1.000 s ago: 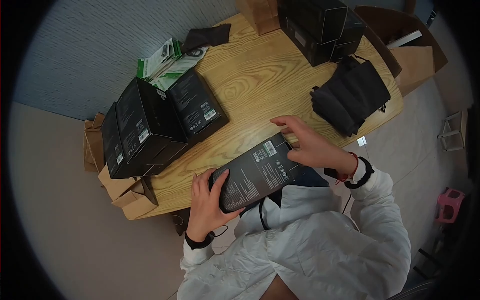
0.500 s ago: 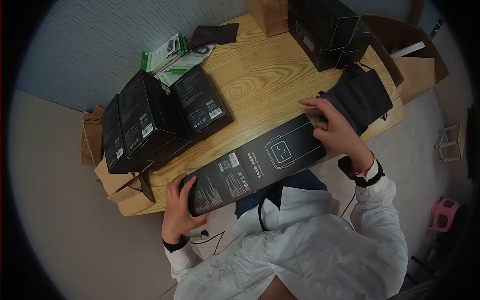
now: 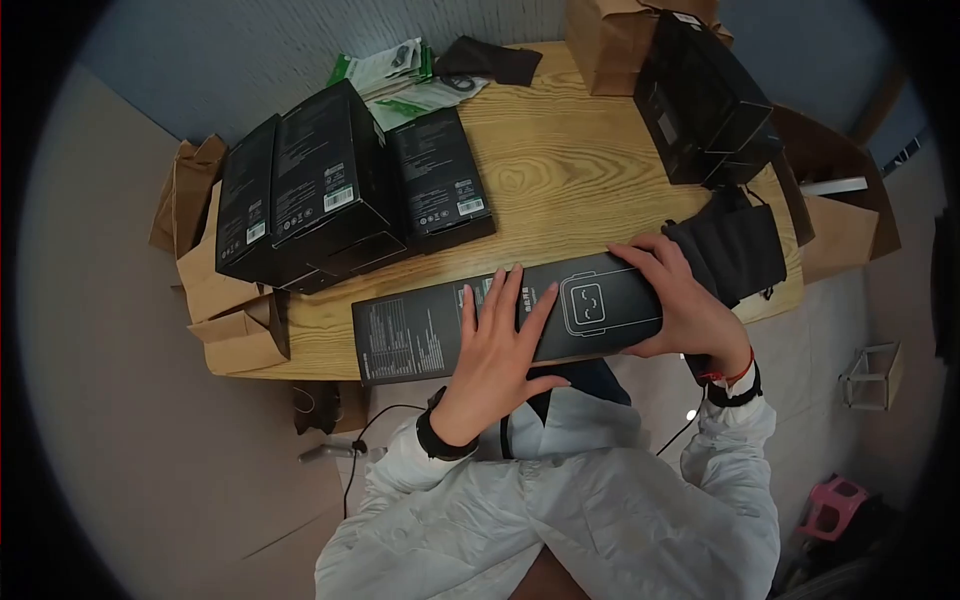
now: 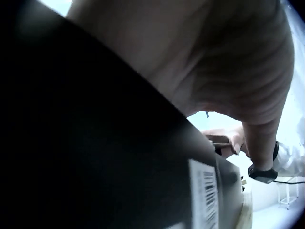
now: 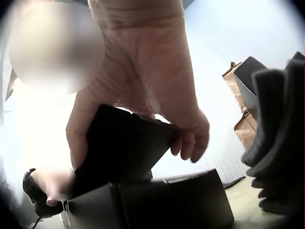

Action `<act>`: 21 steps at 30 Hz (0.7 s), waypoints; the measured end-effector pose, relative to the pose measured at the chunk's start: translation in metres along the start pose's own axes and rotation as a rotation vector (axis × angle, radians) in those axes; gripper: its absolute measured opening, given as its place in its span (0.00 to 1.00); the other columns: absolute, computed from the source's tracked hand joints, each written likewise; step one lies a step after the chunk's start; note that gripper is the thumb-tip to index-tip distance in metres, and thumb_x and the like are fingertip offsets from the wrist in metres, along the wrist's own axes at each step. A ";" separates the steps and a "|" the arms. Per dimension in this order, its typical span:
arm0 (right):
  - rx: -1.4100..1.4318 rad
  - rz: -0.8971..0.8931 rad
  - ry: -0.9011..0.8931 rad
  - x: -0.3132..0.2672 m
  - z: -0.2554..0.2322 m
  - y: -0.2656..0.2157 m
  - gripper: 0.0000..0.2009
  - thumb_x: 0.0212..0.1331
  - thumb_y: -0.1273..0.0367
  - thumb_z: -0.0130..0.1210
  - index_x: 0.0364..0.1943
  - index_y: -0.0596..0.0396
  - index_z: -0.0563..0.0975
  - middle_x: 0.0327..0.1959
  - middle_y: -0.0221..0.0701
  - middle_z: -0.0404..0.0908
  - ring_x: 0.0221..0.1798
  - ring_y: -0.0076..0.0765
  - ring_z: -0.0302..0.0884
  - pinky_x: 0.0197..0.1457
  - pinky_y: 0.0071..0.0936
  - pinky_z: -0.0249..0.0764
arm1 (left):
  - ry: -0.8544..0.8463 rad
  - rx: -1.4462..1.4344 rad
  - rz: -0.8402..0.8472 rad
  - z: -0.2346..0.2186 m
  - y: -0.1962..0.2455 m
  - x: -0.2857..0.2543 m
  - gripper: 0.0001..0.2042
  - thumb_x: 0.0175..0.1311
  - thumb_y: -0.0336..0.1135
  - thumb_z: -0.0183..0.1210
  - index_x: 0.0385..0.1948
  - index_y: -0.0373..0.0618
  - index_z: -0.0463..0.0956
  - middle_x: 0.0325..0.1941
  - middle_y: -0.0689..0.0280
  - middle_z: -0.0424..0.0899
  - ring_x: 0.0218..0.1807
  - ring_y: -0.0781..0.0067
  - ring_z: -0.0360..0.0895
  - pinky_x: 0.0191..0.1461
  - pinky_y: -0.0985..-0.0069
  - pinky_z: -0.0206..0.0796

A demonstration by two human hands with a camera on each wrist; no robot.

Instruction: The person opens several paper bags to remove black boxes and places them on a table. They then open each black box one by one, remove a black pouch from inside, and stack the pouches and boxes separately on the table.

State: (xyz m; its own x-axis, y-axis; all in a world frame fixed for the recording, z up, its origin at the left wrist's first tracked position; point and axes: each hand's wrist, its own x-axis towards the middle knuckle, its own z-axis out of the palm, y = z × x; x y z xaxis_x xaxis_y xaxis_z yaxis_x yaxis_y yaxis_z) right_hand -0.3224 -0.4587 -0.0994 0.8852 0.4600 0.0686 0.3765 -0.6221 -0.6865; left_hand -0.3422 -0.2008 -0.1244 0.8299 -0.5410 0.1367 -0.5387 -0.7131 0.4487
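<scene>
A long black box (image 3: pixel 400 335) with white print lies along the table's near edge. Its right part is a panel (image 3: pixel 615 297) with a line drawing of a smiling face on a device. My left hand (image 3: pixel 500 365) rests across the middle of the box, fingers straight and spread, covering some of the print. At the right end, my right hand (image 3: pixel 685 300) grips the panel, thumb on the near side and fingers over the far side. The right wrist view shows that dark panel (image 5: pixel 126 143) between thumb and fingers, above a black box edge (image 5: pixel 176 205).
Several black boxes (image 3: pixel 315 170) stand at the left, near green-and-white packets (image 3: pixel 385 80). A dark pouch (image 3: pixel 735 250) lies beside my right hand. More black boxes (image 3: pixel 700 110) and a paper bag (image 3: pixel 605 50) are at the back right. Cardboard (image 3: pixel 240 335) sits at the left edge.
The smiling-face panel has come into view as my right hand moved right from the box's end. My left hand has shifted from the left end onto the middle.
</scene>
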 end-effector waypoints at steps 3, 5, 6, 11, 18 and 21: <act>0.176 -0.045 0.070 -0.001 -0.011 -0.016 0.48 0.27 0.72 0.73 0.64 0.50 0.63 0.65 0.42 0.55 0.67 0.50 0.57 0.66 0.41 0.61 | 0.042 0.006 0.021 -0.002 -0.006 0.003 0.53 0.37 0.54 0.73 0.68 0.48 0.53 0.71 0.46 0.48 0.72 0.41 0.47 0.71 0.42 0.36; 0.136 -0.182 0.158 0.003 -0.011 -0.026 0.49 0.29 0.72 0.74 0.66 0.51 0.60 0.67 0.43 0.52 0.67 0.50 0.57 0.66 0.41 0.62 | 0.128 -0.065 0.035 -0.006 -0.006 0.004 0.56 0.35 0.55 0.73 0.69 0.44 0.49 0.72 0.46 0.48 0.72 0.42 0.48 0.71 0.42 0.37; 0.098 -0.316 0.251 0.005 -0.009 -0.031 0.51 0.31 0.73 0.74 0.67 0.51 0.58 0.68 0.44 0.50 0.68 0.51 0.56 0.66 0.41 0.63 | 0.141 -0.069 0.037 -0.008 -0.005 0.005 0.59 0.34 0.54 0.75 0.68 0.40 0.46 0.72 0.47 0.49 0.72 0.43 0.51 0.72 0.44 0.38; 0.547 -0.455 0.351 0.009 0.014 -0.030 0.54 0.38 0.69 0.74 0.70 0.49 0.48 0.71 0.48 0.43 0.66 0.49 0.61 0.61 0.38 0.69 | 0.286 -0.198 0.066 -0.003 -0.015 0.010 0.55 0.37 0.48 0.75 0.67 0.37 0.47 0.68 0.46 0.56 0.70 0.43 0.53 0.70 0.46 0.43; 0.058 -0.084 0.254 0.009 0.028 -0.026 0.06 0.60 0.77 0.53 0.39 0.59 0.78 0.36 0.35 0.81 0.47 0.35 0.76 0.42 0.28 0.73 | 0.487 -0.708 0.132 0.016 -0.037 0.006 0.49 0.43 0.31 0.69 0.66 0.38 0.40 0.66 0.52 0.53 0.67 0.53 0.58 0.68 0.61 0.50; -0.151 -0.141 0.232 0.013 0.038 -0.019 0.06 0.60 0.75 0.52 0.39 0.59 0.78 0.34 0.35 0.80 0.39 0.37 0.77 0.39 0.28 0.71 | 0.452 -0.607 0.136 0.021 -0.054 -0.003 0.50 0.43 0.36 0.70 0.65 0.36 0.40 0.65 0.49 0.53 0.69 0.52 0.54 0.70 0.60 0.46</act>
State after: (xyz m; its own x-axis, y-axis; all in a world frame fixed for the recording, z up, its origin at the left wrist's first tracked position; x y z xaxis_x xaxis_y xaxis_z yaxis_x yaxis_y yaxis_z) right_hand -0.3288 -0.4172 -0.1126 0.8537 0.4023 0.3305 0.5207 -0.6578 -0.5443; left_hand -0.3188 -0.1696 -0.1678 0.8108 -0.2787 0.5147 -0.5747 -0.2129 0.7902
